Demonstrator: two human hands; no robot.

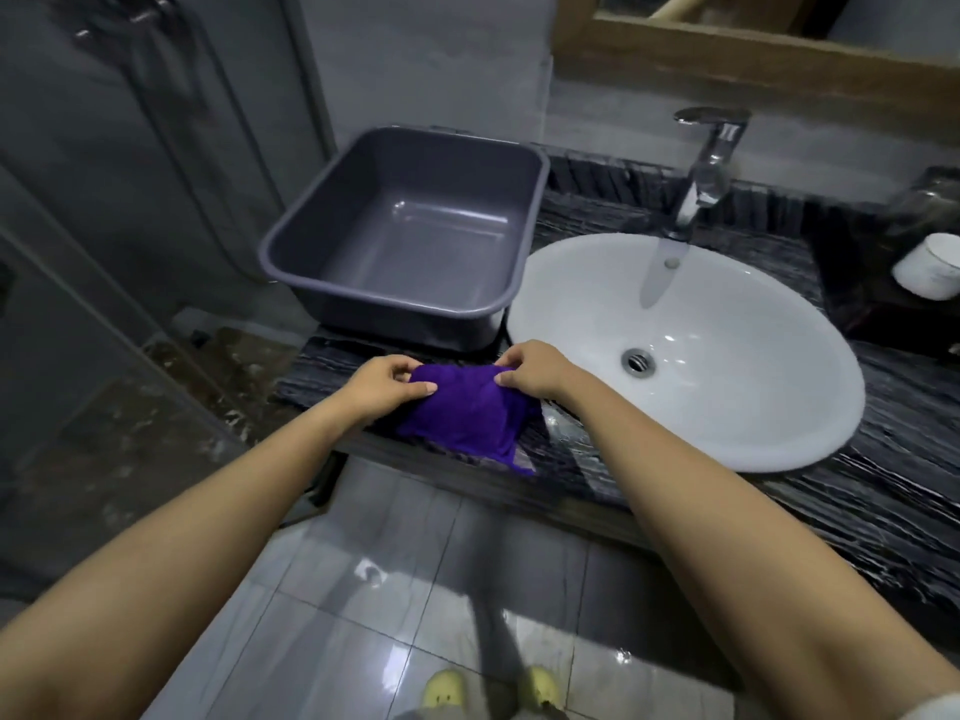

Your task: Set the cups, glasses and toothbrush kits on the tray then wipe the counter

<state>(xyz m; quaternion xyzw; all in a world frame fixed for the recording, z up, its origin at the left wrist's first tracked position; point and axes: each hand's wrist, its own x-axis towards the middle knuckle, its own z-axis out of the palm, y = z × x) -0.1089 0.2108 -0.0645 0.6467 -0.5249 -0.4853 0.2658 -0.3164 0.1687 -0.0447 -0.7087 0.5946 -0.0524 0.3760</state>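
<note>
- Grey plastic tub (291, 236) sits at the left end of the counter (883, 407), just beside the sink (727, 397); nothing lies in it, and if it is the tray meant, loading has not begun there.
- The left hand (382, 381) pinches the left edge of a purple cloth (467, 413) between thumb and fingers.
- The cloth lies bunched on the counter's front edge, in front of the tub, one corner hanging over.
- The right hand (530, 371) grips the cloth's right edge the same way, so both hands hold it, apparently to spread or fold it.
- The sink is bare and dry-looking, the tap (711, 158) shut off above it.
- At the far right a white cup (930, 267) lies on its side on something dark, possibly another tray; blurred glassware shows behind it, too smeared to name. No toothbrush kits are visible.
- My guess: wiping is about to start, while sorting the cups looks unfinished or hidden from here.
</note>
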